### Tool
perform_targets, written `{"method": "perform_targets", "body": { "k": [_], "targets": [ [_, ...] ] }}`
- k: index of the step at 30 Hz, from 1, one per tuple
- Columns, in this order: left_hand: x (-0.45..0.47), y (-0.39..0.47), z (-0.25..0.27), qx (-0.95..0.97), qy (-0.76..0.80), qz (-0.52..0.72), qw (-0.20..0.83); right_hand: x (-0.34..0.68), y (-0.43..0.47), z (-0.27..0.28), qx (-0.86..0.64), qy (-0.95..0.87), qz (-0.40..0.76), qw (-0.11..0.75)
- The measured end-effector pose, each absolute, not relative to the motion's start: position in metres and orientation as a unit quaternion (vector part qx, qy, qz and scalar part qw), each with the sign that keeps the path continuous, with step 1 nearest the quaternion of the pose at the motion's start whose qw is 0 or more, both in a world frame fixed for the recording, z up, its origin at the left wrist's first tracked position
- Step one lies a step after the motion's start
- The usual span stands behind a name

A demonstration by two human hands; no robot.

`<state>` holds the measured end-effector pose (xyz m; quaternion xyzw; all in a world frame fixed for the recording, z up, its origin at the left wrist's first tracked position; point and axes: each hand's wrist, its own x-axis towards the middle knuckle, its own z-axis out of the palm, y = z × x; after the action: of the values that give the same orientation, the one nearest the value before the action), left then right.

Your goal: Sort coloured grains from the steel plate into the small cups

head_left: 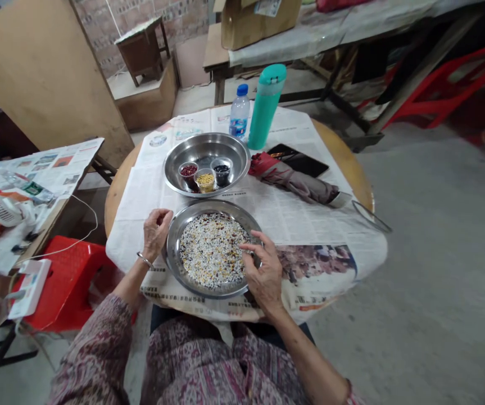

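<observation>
head view: the right hand (265,275), half curled, hangs over the right rim of the near bowl (172,253); whether it pinches a grain, i cannot tell. the left hand (155,232), fingers bent, is just beside the left rim; its grip is unclear too. mixed grains (211,247) spread across the near bowl, so much seems left to separate. beyond, on the desk (358,180), the far bowl (208,149) holds three cups (205,188) of red beans (189,169), yellow beans (205,178) and black beans (221,168), apparently the part already sorted. a water bottle (239,115) and turquoise flask (267,104) stand behind.
</observation>
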<state>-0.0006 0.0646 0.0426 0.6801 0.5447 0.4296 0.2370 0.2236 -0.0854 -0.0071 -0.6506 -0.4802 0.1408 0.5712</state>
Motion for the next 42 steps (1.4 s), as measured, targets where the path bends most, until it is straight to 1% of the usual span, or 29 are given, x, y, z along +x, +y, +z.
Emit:
{"method": "perform_targets", "body": {
  "k": [4,7,11,14,16,18,21,28,30,33,37,42],
  "targets": [
    [-0.008,0.065,0.034,0.723,0.522,0.33,0.309,0.223,-0.086,-0.008,-0.657,-0.481,0.136,0.564],
    [-0.006,0.075,0.038,0.751,0.502,0.296,0.31,0.223,-0.087,-0.009,-0.661,-0.486,0.13,0.556],
    [-0.007,0.086,0.034,0.768,0.483,0.306,0.288,0.224,-0.089,-0.009,-0.666,-0.505,0.117,0.537],
    [-0.007,0.086,0.026,0.766,0.478,0.324,0.281,0.227,-0.092,-0.002,-0.679,-0.549,0.056,0.483],
    [-0.008,0.084,0.024,0.775,0.47,0.319,0.277,0.229,-0.091,0.007,-0.688,-0.591,0.012,0.42],
    [-0.009,0.082,0.024,0.787,0.456,0.311,0.276,0.23,-0.086,0.016,-0.684,-0.638,0.001,0.353],
    [-0.009,0.079,0.025,0.798,0.438,0.309,0.275,0.227,-0.073,0.024,-0.669,-0.688,0.022,0.281],
    [-0.008,0.078,0.021,0.808,0.447,0.289,0.252,0.196,-0.053,0.019,-0.677,-0.699,0.055,0.224],
    [-0.008,0.079,0.02,0.81,0.448,0.287,0.248,0.183,-0.053,0.021,-0.651,-0.721,0.072,0.224],
    [-0.007,0.079,0.02,0.81,0.446,0.288,0.249,0.164,-0.058,0.03,-0.589,-0.762,0.13,0.233],
    [-0.006,0.079,0.021,0.811,0.441,0.291,0.251,0.159,-0.07,0.044,-0.512,-0.804,0.221,0.206],
    [-0.006,0.079,0.02,0.806,0.448,0.288,0.26,0.182,-0.091,0.049,-0.478,-0.822,0.246,0.188]
  ]
}}
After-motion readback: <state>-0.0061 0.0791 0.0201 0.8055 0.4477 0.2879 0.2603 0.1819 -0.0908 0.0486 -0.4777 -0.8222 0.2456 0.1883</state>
